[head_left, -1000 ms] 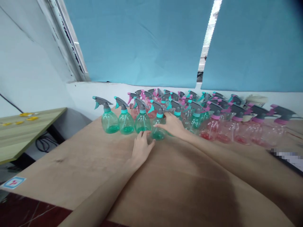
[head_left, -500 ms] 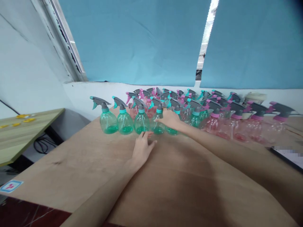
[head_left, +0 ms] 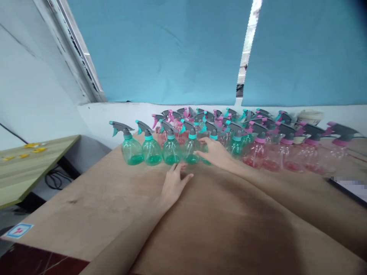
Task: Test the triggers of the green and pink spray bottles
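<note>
Several green spray bottles with grey and turquoise heads stand upright in a front row; the leftmost green bottle [head_left: 132,151] is at the row's end. My left hand [head_left: 174,183] rests on the table with fingers apart, just in front of the third green bottle [head_left: 172,151], holding nothing. My right hand [head_left: 215,152] is open beside the fourth green bottle [head_left: 191,151], its thumb near that bottle's right side. Behind it, the fifth green bottle [head_left: 212,133] is partly hidden. Pink spray bottles [head_left: 255,152] continue the row to the right.
More pink and green bottles stand behind the front row, near the wall. A dark-edged flat object [head_left: 349,191] lies on the wooden table [head_left: 114,206] at right. A second table [head_left: 34,168] with yellow pieces is at left. A sticker [head_left: 19,230] marks the near-left corner.
My right hand has drawn back from the neck of the fourth green bottle, down and slightly right. My left hand has shifted slightly nearer. The view has tilted a little.
</note>
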Available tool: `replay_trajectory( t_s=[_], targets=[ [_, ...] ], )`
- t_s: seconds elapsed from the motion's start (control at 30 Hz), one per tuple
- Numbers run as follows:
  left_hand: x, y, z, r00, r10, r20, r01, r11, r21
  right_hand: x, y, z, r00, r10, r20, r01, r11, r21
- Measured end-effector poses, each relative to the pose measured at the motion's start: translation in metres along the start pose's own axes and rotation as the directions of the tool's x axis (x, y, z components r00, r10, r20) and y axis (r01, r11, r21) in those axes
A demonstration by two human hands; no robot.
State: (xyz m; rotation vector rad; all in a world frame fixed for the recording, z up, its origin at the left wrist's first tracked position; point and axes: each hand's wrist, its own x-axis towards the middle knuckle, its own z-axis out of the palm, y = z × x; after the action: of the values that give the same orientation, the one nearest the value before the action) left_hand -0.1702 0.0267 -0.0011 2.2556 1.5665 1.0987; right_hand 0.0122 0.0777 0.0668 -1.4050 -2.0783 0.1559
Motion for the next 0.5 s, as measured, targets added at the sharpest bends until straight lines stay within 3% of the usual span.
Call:
replay_trajectory(
  t_s=[0.13, 0.2, 0.33, 0.5],
  targets=[
    [-0.002, 0.003, 0.002, 1.0, -0.009, 0.027, 0.01, 1.0, -0.018, -0.019, 0.024, -0.018, 0.991, -0.068, -0.111, 0.069, 0.998, 0.004],
    [-0.003, 0.006, 0.003, 0.999, -0.01, 0.046, 0.011, 0.999, -0.032, -0.022, 0.035, -0.027, 0.987, -0.041, -0.158, 0.041, 0.999, -0.004],
    [-0.004, 0.011, 0.005, 0.997, -0.009, 0.076, 0.014, 0.998, -0.057, -0.021, 0.041, -0.035, 0.988, 0.142, -0.061, -0.143, 0.99, -0.01],
    [-0.008, 0.016, 0.004, 0.998, -0.027, 0.064, 0.03, 0.998, -0.05, -0.012, 0.032, -0.024, 0.978, 0.21, 0.024, -0.209, 0.978, -0.014]
  ],
)
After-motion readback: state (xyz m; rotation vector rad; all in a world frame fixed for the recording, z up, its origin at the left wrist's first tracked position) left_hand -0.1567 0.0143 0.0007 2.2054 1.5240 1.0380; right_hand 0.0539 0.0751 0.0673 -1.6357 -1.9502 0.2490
